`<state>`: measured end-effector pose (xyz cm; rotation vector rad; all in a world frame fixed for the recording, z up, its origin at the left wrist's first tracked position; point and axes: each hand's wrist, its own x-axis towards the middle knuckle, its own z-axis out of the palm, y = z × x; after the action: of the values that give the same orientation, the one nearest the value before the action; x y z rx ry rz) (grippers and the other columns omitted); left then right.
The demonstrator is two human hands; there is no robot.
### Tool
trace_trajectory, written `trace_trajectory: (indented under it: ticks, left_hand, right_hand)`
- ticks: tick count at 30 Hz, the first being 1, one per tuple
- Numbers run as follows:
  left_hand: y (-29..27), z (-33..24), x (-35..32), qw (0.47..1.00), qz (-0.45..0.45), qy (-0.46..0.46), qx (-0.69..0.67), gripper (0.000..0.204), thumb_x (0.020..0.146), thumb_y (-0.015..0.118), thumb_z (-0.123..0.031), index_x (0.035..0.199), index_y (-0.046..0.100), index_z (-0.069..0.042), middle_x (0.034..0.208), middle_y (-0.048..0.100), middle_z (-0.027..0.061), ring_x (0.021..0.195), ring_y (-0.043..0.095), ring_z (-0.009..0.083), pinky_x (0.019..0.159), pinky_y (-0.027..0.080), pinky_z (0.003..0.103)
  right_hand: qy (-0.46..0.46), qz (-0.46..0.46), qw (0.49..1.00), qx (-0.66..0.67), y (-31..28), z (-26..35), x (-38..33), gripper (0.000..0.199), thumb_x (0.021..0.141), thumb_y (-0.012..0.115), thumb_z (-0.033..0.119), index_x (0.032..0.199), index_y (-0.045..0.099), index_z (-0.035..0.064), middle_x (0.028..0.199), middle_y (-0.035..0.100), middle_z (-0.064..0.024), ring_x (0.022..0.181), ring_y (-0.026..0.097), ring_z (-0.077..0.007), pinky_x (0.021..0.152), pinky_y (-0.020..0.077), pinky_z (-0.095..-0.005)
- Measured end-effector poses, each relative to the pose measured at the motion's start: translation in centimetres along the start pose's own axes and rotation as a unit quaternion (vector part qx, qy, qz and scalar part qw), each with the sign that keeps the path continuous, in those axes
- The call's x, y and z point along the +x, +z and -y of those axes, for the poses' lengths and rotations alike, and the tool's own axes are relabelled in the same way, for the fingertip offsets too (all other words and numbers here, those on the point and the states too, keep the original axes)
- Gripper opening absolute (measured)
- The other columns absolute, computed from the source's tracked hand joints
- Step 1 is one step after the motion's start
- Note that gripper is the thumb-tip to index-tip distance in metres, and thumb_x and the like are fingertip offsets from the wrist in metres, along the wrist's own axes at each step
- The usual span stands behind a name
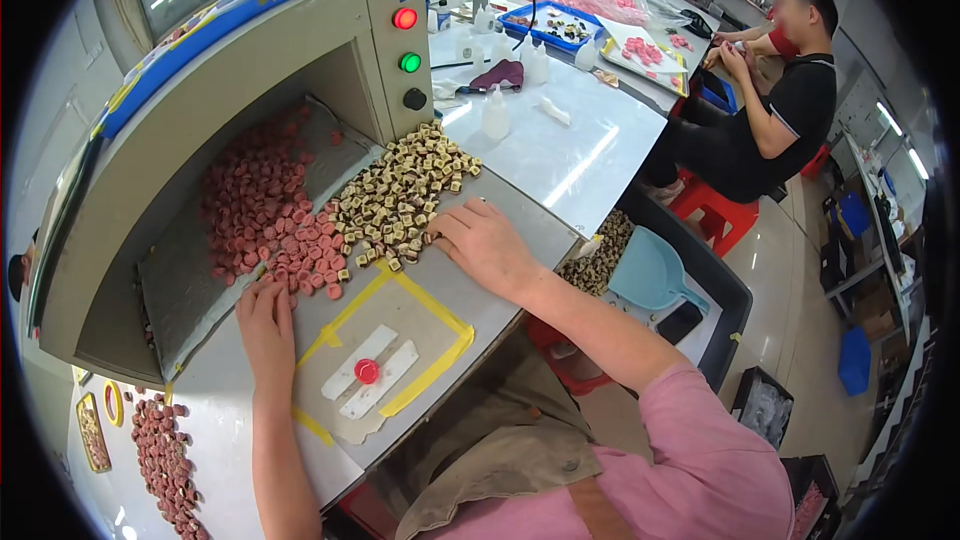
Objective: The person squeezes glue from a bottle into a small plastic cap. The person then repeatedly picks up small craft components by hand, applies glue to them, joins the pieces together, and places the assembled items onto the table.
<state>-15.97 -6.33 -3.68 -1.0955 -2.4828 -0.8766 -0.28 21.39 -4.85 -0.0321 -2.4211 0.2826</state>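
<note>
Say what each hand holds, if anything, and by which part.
The left hand is at the pink pieces, the right hand at the yellowish pieces; whether either grips one cannot be told.

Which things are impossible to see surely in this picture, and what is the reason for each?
All in the head view:
- Left hand: its back hides whether it grips any pink pieces.
- Right hand: its curled fingers hide whether it holds a pale piece.
- Machine: its front hides the deepest part inside.
- Person in black: the item in hand is too small to identify.
</note>
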Motion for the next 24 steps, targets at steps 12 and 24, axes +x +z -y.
trace_trajectory:
  ticks: [12, 24]
  left_hand:
    - [-0.1, -2.0, -0.6, 0.997, 0.053, 0.005, -0.061, 0.018, 0.086, 0.062, -0.008, 0.101, 0.060, 0.000, 0.098, 0.055, 0.0138, 0.093, 0.055, 0.0295, 0.083, 0.044, 0.035]
    - [1.2, -0.4, -1.0, 0.998, -0.043, 0.054, -0.010, 0.021, 0.097, 0.048, -0.011, 0.113, 0.059, -0.003, 0.109, 0.047, 0.0119, 0.099, 0.051, 0.0256, 0.086, 0.042, 0.033]
  right_hand:
    - [0.069, -0.060, 0.964, 0.248, -1.4, 3.4, -1.4, 0.022, 0.082, 0.059, -0.002, 0.101, 0.051, 0.0045, 0.096, 0.055, -0.0101, 0.088, 0.059, -0.0237, 0.076, 0.0499, -0.0330]
    - [0.128, -0.029, 0.931, 0.341, -0.7, 5.4, -3.4, 0.022, 0.083, 0.061, 0.000, 0.103, 0.054, 0.0037, 0.094, 0.056, -0.0071, 0.082, 0.060, -0.0201, 0.069, 0.0504, -0.0296]
